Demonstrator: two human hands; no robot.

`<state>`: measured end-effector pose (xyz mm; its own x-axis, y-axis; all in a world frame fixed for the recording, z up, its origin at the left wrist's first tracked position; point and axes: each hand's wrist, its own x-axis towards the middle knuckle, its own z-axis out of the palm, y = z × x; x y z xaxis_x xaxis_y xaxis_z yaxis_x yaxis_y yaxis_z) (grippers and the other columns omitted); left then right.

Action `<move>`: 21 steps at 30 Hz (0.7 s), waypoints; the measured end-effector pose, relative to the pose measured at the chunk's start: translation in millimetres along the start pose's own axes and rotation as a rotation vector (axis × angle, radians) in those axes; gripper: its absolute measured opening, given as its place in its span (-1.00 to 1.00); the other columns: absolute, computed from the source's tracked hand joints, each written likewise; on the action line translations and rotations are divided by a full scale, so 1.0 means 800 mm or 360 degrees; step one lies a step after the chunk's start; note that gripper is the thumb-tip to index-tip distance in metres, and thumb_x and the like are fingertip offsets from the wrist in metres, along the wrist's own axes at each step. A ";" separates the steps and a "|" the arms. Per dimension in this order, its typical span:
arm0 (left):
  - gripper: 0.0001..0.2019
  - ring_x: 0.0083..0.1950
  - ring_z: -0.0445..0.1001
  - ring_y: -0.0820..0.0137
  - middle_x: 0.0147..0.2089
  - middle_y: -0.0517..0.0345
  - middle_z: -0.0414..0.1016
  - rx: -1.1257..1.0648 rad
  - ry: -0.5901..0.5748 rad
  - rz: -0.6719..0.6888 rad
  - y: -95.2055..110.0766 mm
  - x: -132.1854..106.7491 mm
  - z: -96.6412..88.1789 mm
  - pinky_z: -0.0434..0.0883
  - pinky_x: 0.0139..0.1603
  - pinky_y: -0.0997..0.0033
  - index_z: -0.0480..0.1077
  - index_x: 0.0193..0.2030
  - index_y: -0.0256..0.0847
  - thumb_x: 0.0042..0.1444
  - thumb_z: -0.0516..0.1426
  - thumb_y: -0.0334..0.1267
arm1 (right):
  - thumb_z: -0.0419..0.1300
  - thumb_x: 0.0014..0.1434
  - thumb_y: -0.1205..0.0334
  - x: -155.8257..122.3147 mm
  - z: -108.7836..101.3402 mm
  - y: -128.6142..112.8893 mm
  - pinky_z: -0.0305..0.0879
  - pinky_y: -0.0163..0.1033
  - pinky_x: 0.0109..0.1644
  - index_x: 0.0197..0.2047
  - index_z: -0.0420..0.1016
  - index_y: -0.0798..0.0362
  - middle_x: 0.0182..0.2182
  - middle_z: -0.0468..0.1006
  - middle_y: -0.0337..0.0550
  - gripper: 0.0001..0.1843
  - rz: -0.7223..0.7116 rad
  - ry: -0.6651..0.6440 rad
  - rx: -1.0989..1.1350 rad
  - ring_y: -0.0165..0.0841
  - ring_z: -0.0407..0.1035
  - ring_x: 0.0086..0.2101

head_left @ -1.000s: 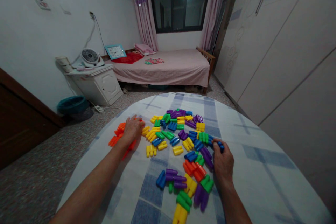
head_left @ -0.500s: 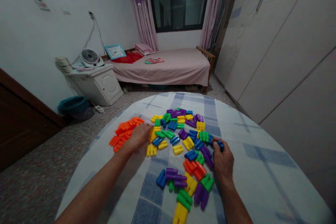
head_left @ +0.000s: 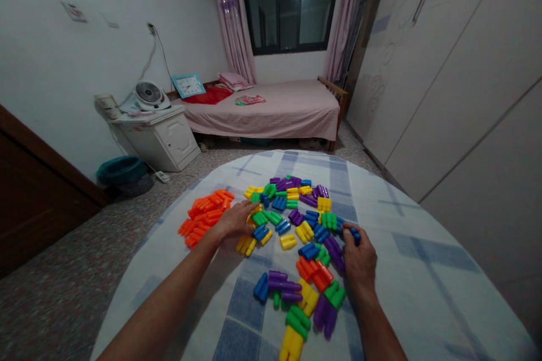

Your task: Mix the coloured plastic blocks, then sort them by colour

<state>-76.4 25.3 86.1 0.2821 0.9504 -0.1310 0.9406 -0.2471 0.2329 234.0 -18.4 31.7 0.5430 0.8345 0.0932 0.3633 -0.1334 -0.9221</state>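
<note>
The left hand point(head_left: 235, 220) is laid over the left side of a loose spread of glossy plastic blocks with rounded prongs point(head_left: 288, 241). Its fingers are stretched forward among the pieces, but whether anything is gripped beneath them cannot be told. At the right side of the spread, a dark blue plastic block point(head_left: 355, 234) is pinched between the thumb and curled fingers of the right hand point(head_left: 359, 256).

For a clean pick on the left, a single piece is best taken by its sides, with the fingertips lowered from above and the palm lifted so that neighbours are not dragged. On the right, a light, steady pinch should be enough, since the pieces look rigid.

Crowding is the main hindrance: a blue pronged plastic block point(head_left: 260, 232) and a long green plastic block point(head_left: 274, 217) are packed close to the left fingers, and yellow pronged plastic blocks point(head_left: 246, 245) are seen just below the palm. Bright orange plastic blocks point(head_left: 206, 215) are heaped beside the left wrist and could be knocked by it. Everything is borne by a round-edged table under a white-and-blue checked cloth point(head_left: 423, 282). Beyond it, a pink-sheeted bed point(head_left: 275, 110) and a white wooden cabinet point(head_left: 176, 138) are seen, well apart from the hands
</note>
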 end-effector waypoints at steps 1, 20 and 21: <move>-0.26 0.30 0.19 0.06 0.32 -0.15 0.16 -0.0004 -0.0044 0.0000 0.000 0.002 -0.001 0.25 0.21 0.12 0.16 0.29 -0.19 -0.07 0.20 -0.15 | 0.02 0.05 -0.05 0.000 0.000 -0.001 0.21 -0.18 -0.19 -0.16 0.51 0.04 -0.23 0.56 -0.05 -0.56 0.0001 0.0000 0.0004 -0.21 0.37 -0.26; -0.60 0.03 0.38 0.22 -0.02 0.03 0.43 -0.0273 0.0684 0.0009 -0.009 0.003 0.049 0.33 0.06 0.23 0.34 -0.03 -0.22 -0.06 0.14 -0.23 | 0.02 0.06 -0.03 -0.003 0.000 -0.004 0.21 -0.15 -0.12 -0.19 0.50 0.04 -0.23 0.56 -0.04 -0.59 -0.0085 0.0007 0.0043 -0.21 0.37 -0.24; -0.64 -0.01 0.39 0.22 -0.07 0.04 0.44 -0.0265 0.0712 -0.0049 -0.005 0.002 0.050 0.35 0.01 0.24 0.34 -0.05 -0.22 -0.05 0.12 -0.25 | 0.02 0.06 -0.03 -0.003 0.000 -0.004 0.21 -0.15 -0.11 -0.19 0.50 0.04 -0.22 0.56 -0.04 -0.59 -0.0079 0.0003 0.0041 -0.20 0.37 -0.23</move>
<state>-72.5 20.0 46.5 0.1113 0.9539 0.2787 0.8939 -0.2187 0.3914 231.5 -19.9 34.6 0.5263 0.8387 0.1398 0.3702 -0.0781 -0.9257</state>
